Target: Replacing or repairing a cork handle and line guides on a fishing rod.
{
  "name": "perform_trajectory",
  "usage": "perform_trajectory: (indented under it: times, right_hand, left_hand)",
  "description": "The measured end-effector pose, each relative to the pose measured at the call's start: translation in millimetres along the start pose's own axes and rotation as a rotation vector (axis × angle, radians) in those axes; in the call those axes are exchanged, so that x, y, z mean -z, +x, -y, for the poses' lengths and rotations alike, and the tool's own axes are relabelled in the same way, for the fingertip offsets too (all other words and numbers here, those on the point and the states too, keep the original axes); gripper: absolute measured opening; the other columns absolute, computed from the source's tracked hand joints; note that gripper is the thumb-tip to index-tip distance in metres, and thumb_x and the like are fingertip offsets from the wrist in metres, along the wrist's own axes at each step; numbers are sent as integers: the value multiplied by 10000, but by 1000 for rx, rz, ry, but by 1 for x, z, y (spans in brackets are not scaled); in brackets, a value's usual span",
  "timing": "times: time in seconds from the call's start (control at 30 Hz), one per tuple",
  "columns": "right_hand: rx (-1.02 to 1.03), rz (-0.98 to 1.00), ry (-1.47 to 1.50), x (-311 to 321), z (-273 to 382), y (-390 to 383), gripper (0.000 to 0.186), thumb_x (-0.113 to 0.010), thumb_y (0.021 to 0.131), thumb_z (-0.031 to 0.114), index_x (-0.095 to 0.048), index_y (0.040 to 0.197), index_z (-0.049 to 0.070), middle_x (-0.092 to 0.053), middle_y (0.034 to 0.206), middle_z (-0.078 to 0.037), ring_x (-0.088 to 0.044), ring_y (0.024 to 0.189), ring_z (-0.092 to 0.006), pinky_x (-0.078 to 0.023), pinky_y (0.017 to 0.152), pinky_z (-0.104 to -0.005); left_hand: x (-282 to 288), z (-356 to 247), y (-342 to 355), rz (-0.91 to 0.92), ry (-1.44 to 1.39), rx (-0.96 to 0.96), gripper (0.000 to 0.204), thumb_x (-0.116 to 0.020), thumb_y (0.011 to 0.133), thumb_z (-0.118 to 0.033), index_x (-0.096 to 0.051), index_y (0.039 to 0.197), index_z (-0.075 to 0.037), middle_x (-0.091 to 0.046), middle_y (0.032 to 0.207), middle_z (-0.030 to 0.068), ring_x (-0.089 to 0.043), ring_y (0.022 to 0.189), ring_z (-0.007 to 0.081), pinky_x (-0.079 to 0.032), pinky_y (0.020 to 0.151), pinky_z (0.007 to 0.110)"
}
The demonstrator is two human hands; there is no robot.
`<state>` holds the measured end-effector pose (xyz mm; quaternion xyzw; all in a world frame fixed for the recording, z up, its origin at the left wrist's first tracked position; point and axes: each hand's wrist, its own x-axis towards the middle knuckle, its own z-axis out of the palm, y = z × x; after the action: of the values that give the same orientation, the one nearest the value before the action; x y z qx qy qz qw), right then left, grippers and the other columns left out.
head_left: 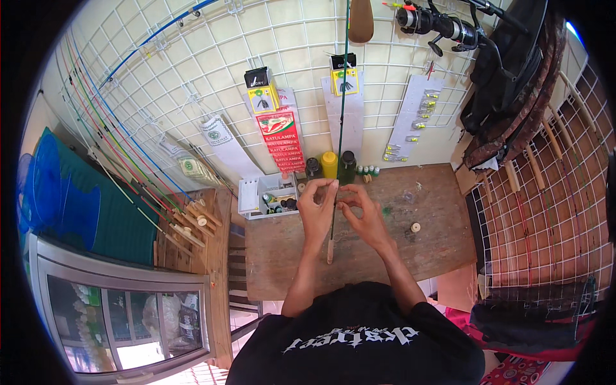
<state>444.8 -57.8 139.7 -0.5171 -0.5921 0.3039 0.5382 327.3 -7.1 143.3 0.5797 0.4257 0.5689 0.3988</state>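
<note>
A thin dark green fishing rod [341,120] stands upright in view, its light handle [330,251] low over the wooden table [417,263]. My left hand [317,210] grips the rod above the handle, thumb and index finger pinched on it. My right hand [360,218] is just right of the rod, fingers curled and pinched at it; anything small between them is too fine to make out. Behind my hands are a yellow bottle [330,164], a dark bottle [348,171] and a white organizer box [251,196] of small bottles.
A wall grid [301,38] holds packets, reels [449,29] and bags [507,83]. Several colored rods lean at left over a wooden side bench [212,256], beside a glass-fronted cabinet [119,285]. A small spool [415,227] lies right of my hands. More rods hang on a grid at right.
</note>
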Motion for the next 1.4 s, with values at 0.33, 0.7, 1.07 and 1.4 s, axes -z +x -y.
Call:
perform_trajectory:
  times: [0.33,0.7,1.07,1.4]
  right_hand:
    - [4,-2,-16,-3,8,-3,330,-597,842,26,-493,1154,54,-675,859,-136,-672,842,-247,-499,734,-346]
    - [30,4,-97,-2,14,-6,359,-605,844,37,-470,1177,31,-668,858,-155,-667,838,-235,-491,748,-348]
    - [35,-7,-89,-3,14,-5,331,-589,840,24,-488,1154,54,-667,846,-143,-668,841,-266,-495,730,-361]
    - [40,-3,-80,-2,19,-5,332,-588,842,20,-483,1156,47,-670,850,-147,-670,851,-269,-494,755,-368]
  left_hand:
    - [-21,-36,31,-75,-201,-123,129,-655,858,-128,-624,871,-4,-501,660,-54,-393,583,9,-297,511,181]
    - [-31,-62,48,-92,-289,-162,129,-646,870,-133,-603,870,-12,-484,650,-59,-377,580,7,-282,508,176]
    - [-30,-67,54,-88,-274,-190,130,-647,869,-140,-603,868,-18,-450,619,-64,-353,558,6,-258,490,182]
    - [-28,-75,58,-88,-212,-210,143,-650,867,-154,-610,872,-17,-460,598,-57,-360,545,9,-261,485,187]
